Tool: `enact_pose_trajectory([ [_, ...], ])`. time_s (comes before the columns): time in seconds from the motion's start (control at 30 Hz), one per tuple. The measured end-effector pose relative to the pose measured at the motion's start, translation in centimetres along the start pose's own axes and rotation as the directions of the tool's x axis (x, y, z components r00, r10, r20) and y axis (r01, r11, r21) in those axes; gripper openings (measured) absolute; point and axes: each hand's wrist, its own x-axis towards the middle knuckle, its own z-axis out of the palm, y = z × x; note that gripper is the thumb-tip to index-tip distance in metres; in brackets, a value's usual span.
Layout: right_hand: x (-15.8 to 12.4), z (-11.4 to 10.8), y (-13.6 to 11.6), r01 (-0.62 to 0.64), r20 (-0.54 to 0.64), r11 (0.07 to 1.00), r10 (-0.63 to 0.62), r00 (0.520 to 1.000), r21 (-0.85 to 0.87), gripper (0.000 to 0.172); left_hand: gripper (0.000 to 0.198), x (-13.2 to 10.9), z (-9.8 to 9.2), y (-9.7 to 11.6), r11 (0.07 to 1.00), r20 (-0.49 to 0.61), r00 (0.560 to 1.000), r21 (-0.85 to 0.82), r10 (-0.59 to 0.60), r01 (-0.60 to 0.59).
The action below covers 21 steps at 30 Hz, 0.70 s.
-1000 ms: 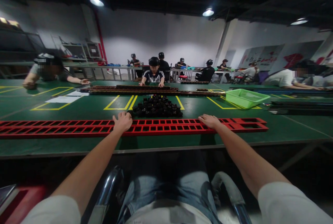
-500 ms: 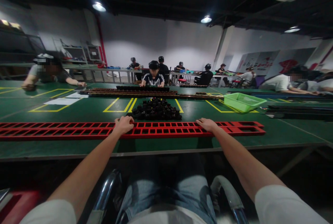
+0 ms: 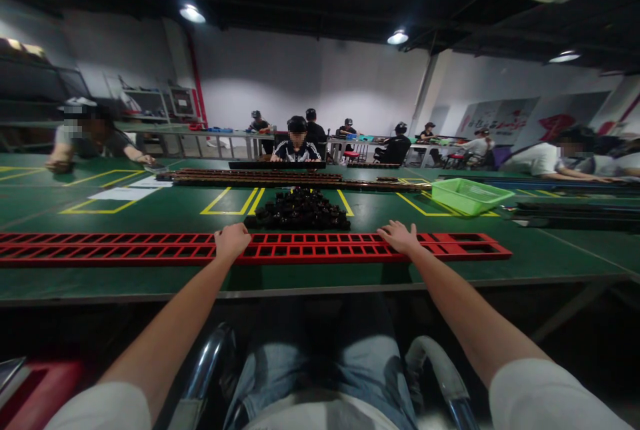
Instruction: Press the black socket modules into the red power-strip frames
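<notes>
Two long red slotted rails (image 3: 310, 251) lie side by side along the near part of the green table (image 3: 165, 282). My left hand (image 3: 233, 241) is on the rails left of the middle, its fingers curled; what they hold, if anything, is hidden. Further right, my right hand (image 3: 400, 237) rests on the rails with its fingers spread and the thumb apart. Just beyond the rails, between my hands, is a heap of small black parts (image 3: 303, 210).
A green basket (image 3: 470, 197) stands at the right, and dark strips (image 3: 575, 215) lie beyond it. Brown strips (image 3: 260, 179) lie behind the heap. A person (image 3: 296, 147) sits opposite; others lean over the table at left and right. Papers (image 3: 120, 194) lie at left.
My left hand has shifted slightly left along the rails. The fingers and thumb of my right hand have spread. The person opposite has tilted the dark strip.
</notes>
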Motion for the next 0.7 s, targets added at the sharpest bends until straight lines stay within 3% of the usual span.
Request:
enact_pose_trajectory([
  [0.27, 0.4, 0.02, 0.19, -0.042, -0.023, 0.999, 0.041, 0.999, -0.031, 0.064, 0.033, -0.97, 0.17, 0.62, 0.975, -0.15, 0.964, 0.008, -0.219, 0.223],
  [0.5, 0.51, -0.21, 0.25, -0.046, -0.022, 0.999, 0.045, 0.999, -0.02, 0.061, 0.034, -0.88, 0.26, 0.5, 0.985, -0.155, 0.974, 0.01, -0.167, 0.17],
  [0.7, 0.53, -0.69, 0.02, -0.041, -0.02, 0.999, 0.04, 0.999, -0.008, 0.059, 0.031, -0.95, 0.41, 0.7, 0.975, -0.197, 0.957, 0.02, -0.214, 0.222],
])
